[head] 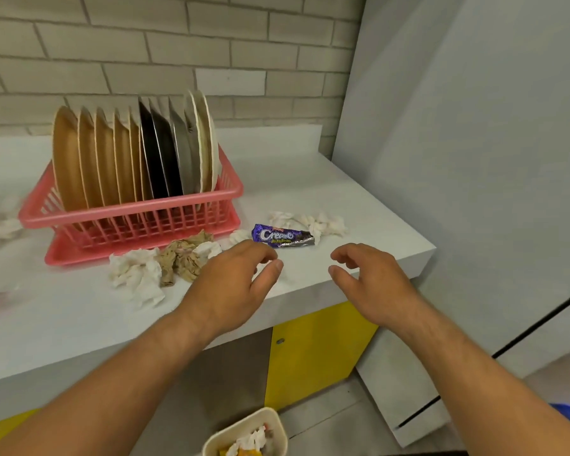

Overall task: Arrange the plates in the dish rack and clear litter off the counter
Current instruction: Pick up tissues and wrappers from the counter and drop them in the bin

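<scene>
Plates (129, 153) are standing upright in a row in the pink dish rack (139, 218) (tan at the left, dark and grey in the middle, pale at the right), which is sitting on the white tabletop (310, 179). Crumpled tissues (139, 274), a brown paper wad (181, 258) and a purple wrapper (282, 235) are lying just in front of the rack. The left hand (234, 281) and right hand (372, 278) are hovering near the wrapper, each grip loosely spread, holding nothing. A bin (250, 436) is sitting below.

Pink plastic dish rack (130, 209) (slatted), glossy foil wrapper (282, 236), crumpled paper tissue (137, 274)
</scene>
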The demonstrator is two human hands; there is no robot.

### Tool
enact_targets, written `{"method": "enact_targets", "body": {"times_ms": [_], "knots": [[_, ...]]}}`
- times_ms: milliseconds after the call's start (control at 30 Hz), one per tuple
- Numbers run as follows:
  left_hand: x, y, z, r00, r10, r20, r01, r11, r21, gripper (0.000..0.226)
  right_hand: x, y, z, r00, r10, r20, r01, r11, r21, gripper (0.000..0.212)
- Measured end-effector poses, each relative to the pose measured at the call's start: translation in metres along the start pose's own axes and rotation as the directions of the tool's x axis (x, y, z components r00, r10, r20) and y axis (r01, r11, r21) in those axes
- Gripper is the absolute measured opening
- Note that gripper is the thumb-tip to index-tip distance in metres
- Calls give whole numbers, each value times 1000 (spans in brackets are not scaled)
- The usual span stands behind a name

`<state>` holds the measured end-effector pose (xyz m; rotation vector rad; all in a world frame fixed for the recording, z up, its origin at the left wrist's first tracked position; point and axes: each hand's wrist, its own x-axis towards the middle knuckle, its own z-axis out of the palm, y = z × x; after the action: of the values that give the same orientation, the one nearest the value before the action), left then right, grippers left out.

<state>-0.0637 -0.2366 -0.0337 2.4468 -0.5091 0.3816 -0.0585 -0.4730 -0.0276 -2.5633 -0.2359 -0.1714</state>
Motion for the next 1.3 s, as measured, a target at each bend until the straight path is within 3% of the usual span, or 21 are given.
{"method": "enact_targets", "body": {"times_ms": [367,667,800,900,967,1000,1067,1167,1300], "knots": [[67,-25,9,999,28,37,-30,998,58,25,47,17,-5,997,65,-39,-67,996,-55,29],[143,-45,55,980,-197,28,188,961,204,32,115,71,5,998,11,62,-8,998,-56,31],[190,-58,82,925,-341,168,272,903,333,46,143,94,1,995,-50,90,55,997,-52,29],[212,-64,99,810,-456,368,291,859,422,58,156,107,1,991,-78,105,83,996,-37,29],[225,-66,105,784,-466,410,243,839,488,40,162,114,1,989,-89,120,93,995,-22,28],[231,-68,106,790,-458,407,217,830,514,29,164,118,0,987,-93,129,96,995,-16,28],[236,-71,106,808,-456,373,223,823,522,32,170,123,-1,985,-94,142,95,996,-1,28],[240,-74,95,842,-444,307,300,857,419,42,178,131,-3,986,-84,146,83,996,14,27],[245,-70,76,914,-387,118,348,901,258,31,186,130,1,982,-106,158,103,994,26,27]]}}
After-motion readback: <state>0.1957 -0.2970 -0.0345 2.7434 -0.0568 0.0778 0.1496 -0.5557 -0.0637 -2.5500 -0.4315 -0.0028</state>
